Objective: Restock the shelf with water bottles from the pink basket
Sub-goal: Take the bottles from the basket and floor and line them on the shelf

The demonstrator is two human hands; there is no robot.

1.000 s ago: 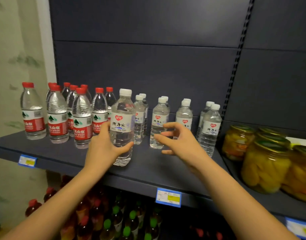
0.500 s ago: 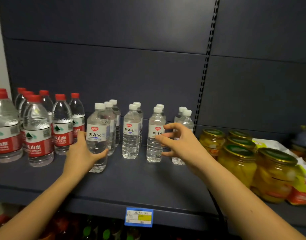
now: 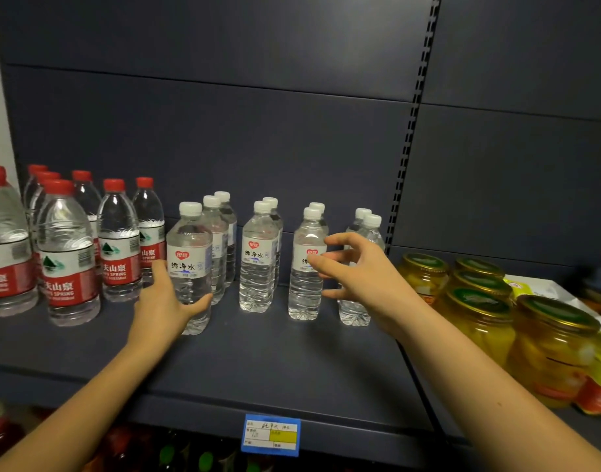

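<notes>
My left hand (image 3: pixel 164 301) grips a white-capped water bottle (image 3: pixel 189 253) that stands upright on the dark shelf (image 3: pixel 275 352), at the front of the leftmost white-capped row. My right hand (image 3: pixel 363 277) hovers with fingers spread and loosely curved, holding nothing, just in front of the third-row bottle (image 3: pixel 306 284) and the bottle at the right end (image 3: pixel 355 308). Several more white-capped bottles (image 3: pixel 258 260) stand in short rows behind. The pink basket is out of sight.
Red-capped water bottles (image 3: pixel 67 260) crowd the shelf's left part. Glass jars of yellow fruit (image 3: pixel 479 311) stand on the neighbouring shelf to the right. A blue price tag (image 3: pixel 271 435) hangs on the shelf edge. Drink bottles (image 3: pixel 203 459) fill the shelf below.
The view has swung right, so the bottles sit further left in the frame. My left hand has kept its grip on the bottle, now set further back in its row. My right hand stays hovering.
</notes>
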